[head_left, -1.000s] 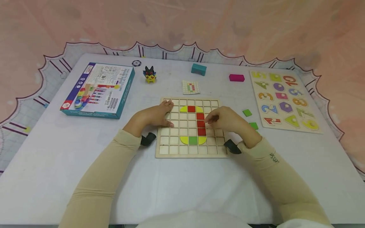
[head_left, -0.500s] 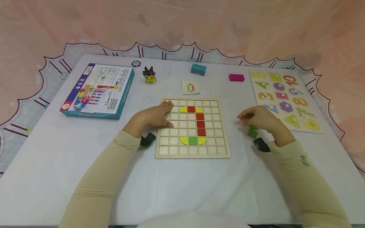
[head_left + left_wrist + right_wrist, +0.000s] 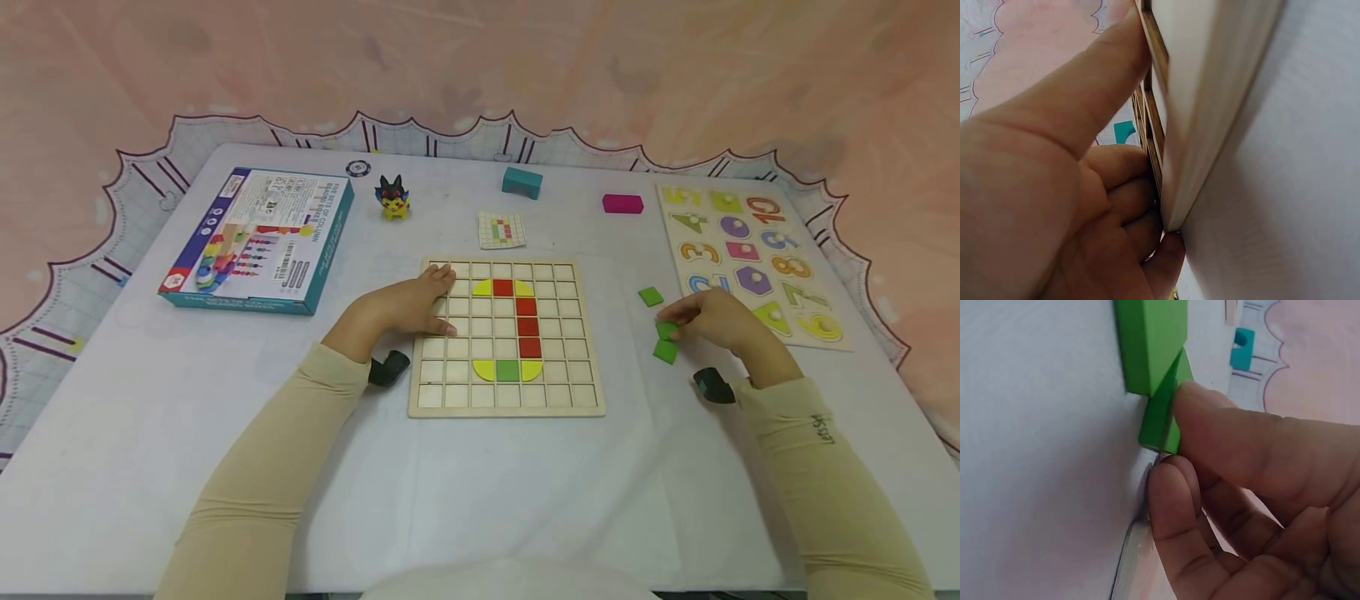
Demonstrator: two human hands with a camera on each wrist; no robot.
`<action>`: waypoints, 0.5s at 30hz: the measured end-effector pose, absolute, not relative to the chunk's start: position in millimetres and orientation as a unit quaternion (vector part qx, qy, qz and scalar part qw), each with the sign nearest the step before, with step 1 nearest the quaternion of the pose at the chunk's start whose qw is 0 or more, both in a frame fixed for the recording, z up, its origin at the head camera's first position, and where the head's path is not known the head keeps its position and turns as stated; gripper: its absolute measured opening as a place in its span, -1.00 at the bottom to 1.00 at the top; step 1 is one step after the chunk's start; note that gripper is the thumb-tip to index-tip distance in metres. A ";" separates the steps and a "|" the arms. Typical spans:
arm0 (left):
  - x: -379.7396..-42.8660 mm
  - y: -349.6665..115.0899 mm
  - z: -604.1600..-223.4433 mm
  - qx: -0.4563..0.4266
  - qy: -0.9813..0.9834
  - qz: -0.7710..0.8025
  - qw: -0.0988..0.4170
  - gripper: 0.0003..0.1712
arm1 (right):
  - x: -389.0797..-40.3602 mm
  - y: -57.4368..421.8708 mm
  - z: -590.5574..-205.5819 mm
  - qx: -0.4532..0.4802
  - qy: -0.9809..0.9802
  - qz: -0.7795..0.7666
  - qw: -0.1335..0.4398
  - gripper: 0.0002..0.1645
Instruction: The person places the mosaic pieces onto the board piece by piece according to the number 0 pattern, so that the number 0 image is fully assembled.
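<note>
A wooden grid board (image 3: 506,412) lies in the middle of the table. In its cells are several red square tiles (image 3: 528,327), yellow rounded pieces (image 3: 484,369) and a green tile (image 3: 507,370). My left hand (image 3: 405,307) rests on the board's left edge, fingers spread; the left wrist view shows the thumb on the frame (image 3: 1210,112). Right of the board, my right hand (image 3: 716,321) pinches a green square tile (image 3: 1161,419) between thumb and fingers. That tile tilts against a second green tile (image 3: 665,351). A third green tile (image 3: 651,297) lies just behind.
A number puzzle board (image 3: 817,283) lies close to my right hand. Behind the grid board are a pattern card (image 3: 489,240), a teal block (image 3: 522,182), a magenta block (image 3: 622,204), a small figurine (image 3: 393,198) and a round chip (image 3: 358,168). A flat box (image 3: 255,233) lies left.
My right hand has moved right, from the grid board to the green tiles, and now pinches one. The left hand has stayed on the board's edge.
</note>
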State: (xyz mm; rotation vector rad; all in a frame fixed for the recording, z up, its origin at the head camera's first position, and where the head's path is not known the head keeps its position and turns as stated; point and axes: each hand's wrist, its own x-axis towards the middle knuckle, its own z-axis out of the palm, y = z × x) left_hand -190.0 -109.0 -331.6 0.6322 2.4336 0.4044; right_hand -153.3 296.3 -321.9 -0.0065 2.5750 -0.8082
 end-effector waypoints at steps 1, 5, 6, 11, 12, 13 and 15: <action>-189.9 -109.3 -331.7 0.238 0.913 0.153 0.293 0.05 | -153.3 296.2 -322.7 -0.001 0.931 -0.290 0.219 -0.61; -189.3 -110.1 -331.0 0.242 0.912 0.154 0.293 0.05 | -152.6 294.5 -324.4 -0.004 0.935 -0.280 0.216 -0.60; -189.2 -110.2 -330.9 0.242 0.912 0.155 0.293 0.05 | -152.3 294.0 -324.5 -0.005 0.936 -0.278 0.216 -0.59; -190.3 -110.2 -331.3 0.244 0.910 0.158 0.295 0.06 | -151.8 292.3 -325.4 -0.012 0.938 -0.273 0.214 -0.58; -190.5 -110.2 -331.4 0.244 0.911 0.157 0.295 0.06 | -152.0 292.0 -325.8 -0.012 0.937 -0.275 0.213 -0.59; -190.7 -110.2 -331.6 0.243 0.911 0.156 0.295 0.06 | -152.0 291.5 -326.1 -0.013 0.938 -0.275 0.211 -0.60; -190.5 -110.2 -332.2 0.243 0.912 0.153 0.294 0.07 | -152.3 290.5 -326.6 -0.012 0.938 -0.279 0.206 -0.61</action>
